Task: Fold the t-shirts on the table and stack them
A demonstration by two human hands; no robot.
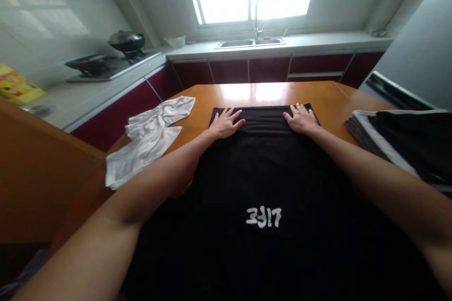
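A black T-shirt (261,160) lies spread flat on the brown wooden table (254,91), its straight hemmed end far from me. White lettering (263,216) shows upside down lower in view. Where the shirt ends and any dark clothing of mine begins, I cannot tell. My left hand (226,123) rests palm down near the far left corner, fingers spread. Near the far right corner, my right hand (301,118) presses flat on the fabric, its fingers apart as well. Small creases run across the cloth between both hands.
Crumpled pale satin-like clothing (151,136) lies left on the table. A stack of folded dark and grey clothes (406,141) sits at the right. Beyond stand a counter with a sink (250,43), a stove with a pot (126,40), and a yellow package (17,87).
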